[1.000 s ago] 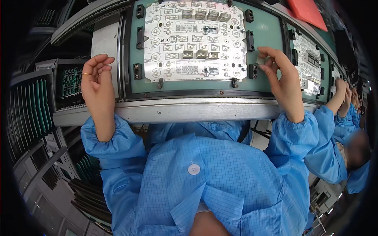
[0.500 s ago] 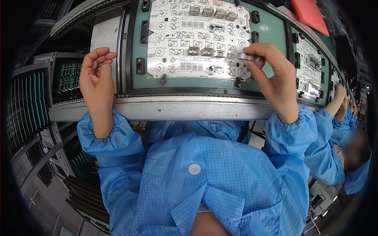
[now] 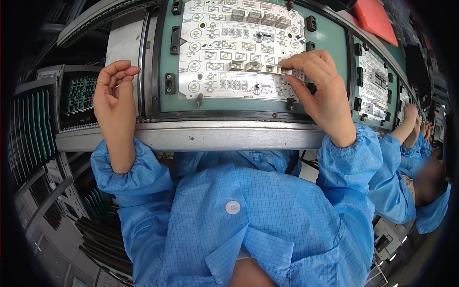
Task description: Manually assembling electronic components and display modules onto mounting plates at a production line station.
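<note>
A white circuit board (image 3: 248, 88) lies in a green carrier plate (image 3: 224, 104), with small parts across it. Between the thumb and bent fingers of my right hand (image 3: 320, 81) is a small silvery box-shaped component (image 3: 286, 71). It is at the right end of the lower row of similar box-shaped components (image 3: 253, 66), close to or on the board; the fingers partly cover it. My left hand (image 3: 114, 93) hovers left of the carrier, palm turned up, fingers loosely curled and a ring on one of them. Nothing shows in it.
A metal rail (image 3: 220, 136) runs along the near edge. Black clamps (image 3: 175, 40) stand around the board. More boards in carriers (image 3: 374, 86) line up to the right, beside a co-worker's hand (image 3: 409, 114). A rack of green boards (image 3: 36, 124) stands left; a red sheet (image 3: 375, 21) lies far right.
My right hand has moved left with the box-shaped component, from the board's right side to the end of the lower row. My left hand has barely moved.
</note>
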Motion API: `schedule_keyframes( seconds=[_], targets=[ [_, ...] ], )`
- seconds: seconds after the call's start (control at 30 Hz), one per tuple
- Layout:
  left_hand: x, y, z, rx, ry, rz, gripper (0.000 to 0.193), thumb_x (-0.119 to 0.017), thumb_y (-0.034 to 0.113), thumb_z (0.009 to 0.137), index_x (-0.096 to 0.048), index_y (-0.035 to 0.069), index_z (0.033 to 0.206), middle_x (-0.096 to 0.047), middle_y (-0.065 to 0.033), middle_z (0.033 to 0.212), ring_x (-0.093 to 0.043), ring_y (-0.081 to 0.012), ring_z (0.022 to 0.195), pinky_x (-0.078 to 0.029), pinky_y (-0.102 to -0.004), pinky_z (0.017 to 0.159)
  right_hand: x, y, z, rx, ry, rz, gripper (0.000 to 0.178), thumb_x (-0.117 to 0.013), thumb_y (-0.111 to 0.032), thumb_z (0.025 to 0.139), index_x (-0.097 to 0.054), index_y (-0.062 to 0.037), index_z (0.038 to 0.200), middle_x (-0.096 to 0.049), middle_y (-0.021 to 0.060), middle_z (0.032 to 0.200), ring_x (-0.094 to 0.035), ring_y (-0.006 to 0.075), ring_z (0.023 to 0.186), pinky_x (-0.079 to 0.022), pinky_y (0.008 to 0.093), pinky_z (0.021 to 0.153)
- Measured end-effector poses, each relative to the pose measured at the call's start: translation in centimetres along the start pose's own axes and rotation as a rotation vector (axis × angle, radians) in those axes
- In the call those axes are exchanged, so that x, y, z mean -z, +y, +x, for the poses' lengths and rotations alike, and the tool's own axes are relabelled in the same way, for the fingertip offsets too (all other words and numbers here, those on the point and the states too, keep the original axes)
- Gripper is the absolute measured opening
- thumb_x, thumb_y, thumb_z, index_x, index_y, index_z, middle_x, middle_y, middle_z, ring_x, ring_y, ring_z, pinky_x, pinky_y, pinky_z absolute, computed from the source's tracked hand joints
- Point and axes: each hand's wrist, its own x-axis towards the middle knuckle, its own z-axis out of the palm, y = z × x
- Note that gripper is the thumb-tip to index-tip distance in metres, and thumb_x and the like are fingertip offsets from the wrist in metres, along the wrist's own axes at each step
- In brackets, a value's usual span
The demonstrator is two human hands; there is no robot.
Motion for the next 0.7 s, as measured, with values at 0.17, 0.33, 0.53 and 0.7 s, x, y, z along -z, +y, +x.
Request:
schedule_keyframes(
  seconds=[0.17,0.33,0.53,0.7],
  targets=[
    [0.2,0.3,0.1,0.016,-0.029,0.035,0.027,-0.048,-0.005,0.095,-0.056,-0.003,0.121,-0.066,-0.0121,0.107,-0.064,-0.0177,0.106,-0.048,-0.0265,0.096,0.7,0.2,-0.1,0.025,-0.007,0.037,0.033,-0.074,0.000,0.078,-0.066,-0.0021,0.109,-0.065,0.0127,0.104,-0.056,0.0320,0.098,-0.047,0.0387,0.085],
    [1.4,-2.4,-0.3,0.003,-0.001,-0.004,0.025,-0.047,-0.007,0.095,-0.056,-0.003,0.118,-0.064,-0.0099,0.108,-0.064,-0.0182,0.104,-0.048,-0.0290,0.097,7.5,3.2,0.5,-0.029,0.047,-0.048,0.037,-0.075,-0.006,0.083,-0.064,-0.0028,0.117,-0.063,0.0144,0.113,-0.060,0.0297,0.099,-0.049,0.0369,0.083],
    [1.6,-2.9,1.0,0.007,0.034,0.007,0.026,-0.045,-0.009,0.093,-0.056,-0.003,0.116,-0.062,-0.0097,0.107,-0.064,-0.0182,0.103,-0.048,-0.0304,0.097,19.5,27.1,3.0,-0.461,0.158,-0.501,0.061,-0.072,-0.033,0.090,-0.050,-0.0018,0.137,-0.058,0.0222,0.131,-0.058,0.0344,0.118,-0.048,0.0387,0.096],
    [1.7,3.4,0.9,-0.138,0.035,0.132,0.026,-0.045,-0.007,0.090,-0.057,-0.001,0.113,-0.059,-0.0086,0.107,-0.059,-0.0156,0.102,-0.047,-0.0291,0.090,20.6,42.8,7.4,-0.700,0.214,-0.212,0.122,-0.082,-0.064,0.067,-0.030,0.0122,0.147,-0.044,0.0353,0.143,-0.045,0.0425,0.136,-0.037,0.0417,0.112]
  ],
)
